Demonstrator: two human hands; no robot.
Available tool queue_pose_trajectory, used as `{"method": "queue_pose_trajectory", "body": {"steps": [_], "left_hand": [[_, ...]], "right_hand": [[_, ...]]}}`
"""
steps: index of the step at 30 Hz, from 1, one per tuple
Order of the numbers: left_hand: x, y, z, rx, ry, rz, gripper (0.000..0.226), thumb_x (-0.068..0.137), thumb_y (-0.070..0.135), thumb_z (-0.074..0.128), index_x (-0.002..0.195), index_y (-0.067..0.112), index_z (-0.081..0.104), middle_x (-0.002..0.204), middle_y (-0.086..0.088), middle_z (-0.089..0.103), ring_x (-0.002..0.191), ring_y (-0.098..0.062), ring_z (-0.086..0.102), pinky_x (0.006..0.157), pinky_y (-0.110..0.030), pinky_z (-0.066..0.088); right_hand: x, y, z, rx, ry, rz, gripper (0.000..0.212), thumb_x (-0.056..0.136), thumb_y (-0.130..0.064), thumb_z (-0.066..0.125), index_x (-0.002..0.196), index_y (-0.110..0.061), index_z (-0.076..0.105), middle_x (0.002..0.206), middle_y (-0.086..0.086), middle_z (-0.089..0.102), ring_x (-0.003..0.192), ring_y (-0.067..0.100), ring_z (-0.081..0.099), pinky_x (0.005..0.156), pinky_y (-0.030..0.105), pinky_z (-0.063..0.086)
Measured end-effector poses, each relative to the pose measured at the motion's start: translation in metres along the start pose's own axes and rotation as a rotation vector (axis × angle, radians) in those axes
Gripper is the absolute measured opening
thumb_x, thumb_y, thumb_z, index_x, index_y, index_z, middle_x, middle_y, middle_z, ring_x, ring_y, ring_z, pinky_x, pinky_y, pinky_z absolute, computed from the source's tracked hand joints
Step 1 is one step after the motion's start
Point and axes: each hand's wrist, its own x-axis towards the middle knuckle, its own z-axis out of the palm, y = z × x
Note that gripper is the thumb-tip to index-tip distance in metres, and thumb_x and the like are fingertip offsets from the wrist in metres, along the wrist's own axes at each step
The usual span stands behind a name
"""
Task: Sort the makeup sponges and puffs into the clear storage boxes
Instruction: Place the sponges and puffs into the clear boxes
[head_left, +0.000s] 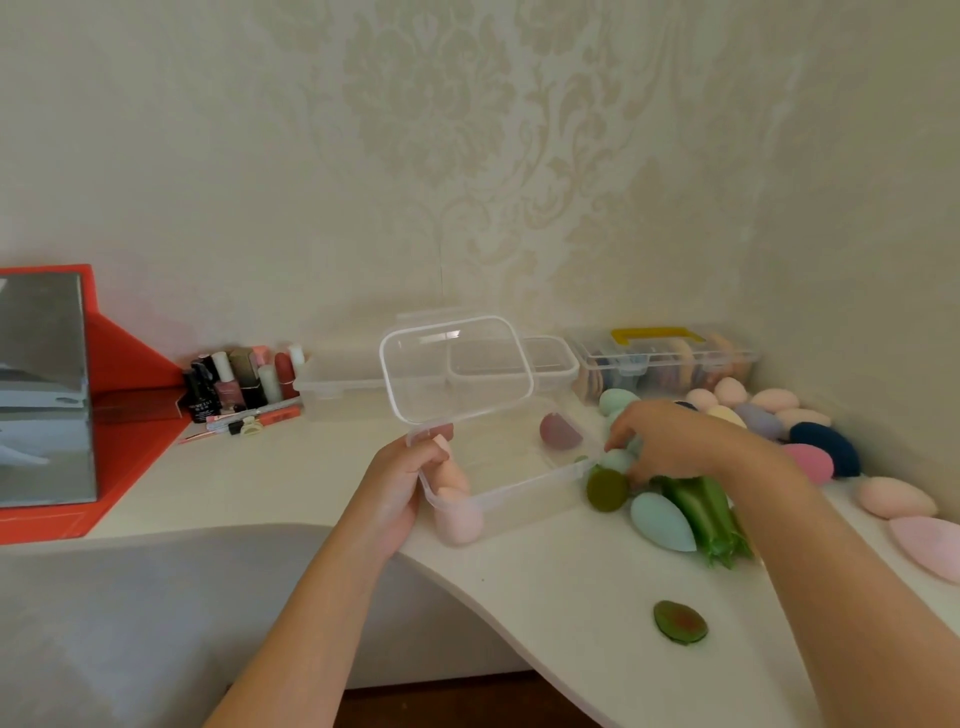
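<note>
Partly cut-off items: a red-framed mirror (47, 395) runs off the left edge of the frame, and a flat pink puff (930, 548) off the right edge. At upper right of the tabletop (545, 587), a clear organiser with a yellow handle (670, 364) holds round puffs, blurred through its walls. The labels of the nail polish bottles (239, 382) left of centre are too small to read.

At centre stands the clear storage box (519, 506), its lid (457, 366) raised. Pink sponges (457, 519) lie in its lower-left corner and a mauve sponge (558, 431) lies toward its upper right.

The left hand (400, 483) grips the box at its left corner, with the thumb (434, 449) curled over the rim; the other fingers are hidden behind the palm.

The right hand (670, 441) reaches into the loose pile just right of the box. Its fingers (621, 434) are curled down around a mint-green sponge (618, 460), and their tips are partly hidden by it.

Beside that sponge lie an olive round puff (607, 488), a teal teardrop sponge (662, 522) and a glossy green object (701, 514), its kind unclear. An avocado-shaped puff (680, 622) lies apart at lower right. A navy sponge (826, 449) and a peach sponge (893, 496) lie beyond the right forearm.
</note>
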Motion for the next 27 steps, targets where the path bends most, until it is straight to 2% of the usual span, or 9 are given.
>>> {"method": "queue_pose_trajectory", "body": {"steps": [3, 7, 10, 12, 14, 18, 21, 25, 27], "left_hand": [[-0.001, 0.001, 0.0, -0.009, -0.001, 0.0, 0.039, 0.058, 0.012, 0.057, 0.095, 0.008, 0.067, 0.096, -0.001, 0.061, 0.086, -0.012, 0.056, 0.074, -0.024, 0.041], [0.0, 0.001, -0.002, -0.005, -0.006, -0.015, 0.039, 0.058, 0.012, 0.057, 0.096, 0.008, 0.067, 0.097, -0.003, 0.059, 0.087, -0.014, 0.055, 0.076, -0.027, 0.04], [0.001, 0.001, -0.001, -0.009, -0.004, -0.016, 0.039, 0.057, 0.012, 0.058, 0.095, 0.007, 0.067, 0.096, -0.003, 0.059, 0.085, -0.014, 0.055, 0.074, -0.026, 0.04], [0.0, 0.001, -0.001, -0.008, -0.004, -0.014, 0.039, 0.058, 0.012, 0.058, 0.095, 0.007, 0.067, 0.095, -0.002, 0.059, 0.083, -0.013, 0.055, 0.072, -0.026, 0.04], [-0.001, 0.001, -0.001, -0.006, -0.01, -0.017, 0.038, 0.058, 0.011, 0.058, 0.095, 0.007, 0.067, 0.092, -0.002, 0.059, 0.08, -0.013, 0.056, 0.071, -0.026, 0.041], [-0.003, 0.003, 0.0, -0.011, -0.009, -0.019, 0.037, 0.058, 0.01, 0.058, 0.094, 0.007, 0.067, 0.09, -0.004, 0.059, 0.081, -0.016, 0.056, 0.073, -0.028, 0.041], [-0.003, 0.004, 0.001, -0.014, -0.006, -0.023, 0.04, 0.058, 0.011, 0.058, 0.097, 0.005, 0.067, 0.095, -0.005, 0.061, 0.086, -0.016, 0.058, 0.075, -0.027, 0.043], [-0.002, 0.004, -0.001, 0.003, -0.041, -0.021, 0.048, 0.059, 0.01, 0.058, 0.106, 0.001, 0.066, 0.102, -0.01, 0.066, 0.092, -0.018, 0.063, 0.082, -0.028, 0.046], [-0.002, 0.004, -0.001, 0.018, -0.051, -0.016, 0.046, 0.061, 0.009, 0.057, 0.105, 0.001, 0.067, 0.099, -0.011, 0.068, 0.091, -0.019, 0.064, 0.081, -0.029, 0.046]], "right_hand": [[-0.003, 0.0, -0.003, 0.028, 0.065, 0.004, 0.038, 0.074, -0.025, 0.076, 0.106, -0.032, 0.055, 0.109, -0.003, 0.055, 0.093, 0.016, 0.054, 0.069, 0.022, 0.043], [-0.013, -0.009, -0.02, 0.266, 0.328, -0.061, 0.028, 0.089, -0.028, 0.06, 0.113, -0.026, 0.046, 0.104, 0.001, 0.059, 0.089, 0.018, 0.055, 0.069, 0.028, 0.042], [-0.023, -0.032, -0.03, 0.441, 0.3, -0.234, 0.029, 0.094, -0.028, 0.051, 0.123, -0.032, 0.047, 0.108, 0.001, 0.058, 0.087, 0.017, 0.062, 0.079, 0.037, 0.052], [-0.029, -0.052, -0.03, 0.392, 0.231, -0.301, 0.038, 0.09, -0.026, 0.058, 0.124, -0.034, 0.044, 0.102, -0.003, 0.056, 0.082, 0.011, 0.061, 0.074, 0.029, 0.052], [-0.028, -0.069, -0.024, 0.293, 0.223, -0.292, 0.04, 0.083, -0.022, 0.068, 0.116, -0.029, 0.046, 0.099, -0.005, 0.057, 0.079, 0.009, 0.057, 0.066, 0.021, 0.045], [-0.01, -0.101, -0.004, 0.09, 0.229, -0.283, 0.034, 0.081, -0.013, 0.066, 0.114, -0.02, 0.06, 0.113, -0.003, 0.055, 0.096, 0.014, 0.052, 0.075, 0.022, 0.039], [0.002, -0.117, 0.013, 0.005, 0.185, -0.296, 0.035, 0.085, -0.006, 0.058, 0.119, -0.015, 0.057, 0.122, 0.003, 0.054, 0.11, 0.021, 0.053, 0.081, 0.026, 0.042], [0.012, -0.131, 0.02, 0.011, 0.176, -0.305, 0.037, 0.086, -0.001, 0.054, 0.12, -0.012, 0.062, 0.121, 0.007, 0.061, 0.108, 0.022, 0.058, 0.081, 0.022, 0.041], [0.015, -0.135, 0.022, 0.035, 0.209, -0.307, 0.037, 0.086, 0.001, 0.053, 0.119, -0.012, 0.063, 0.117, 0.008, 0.064, 0.105, 0.023, 0.06, 0.082, 0.024, 0.044]]}}
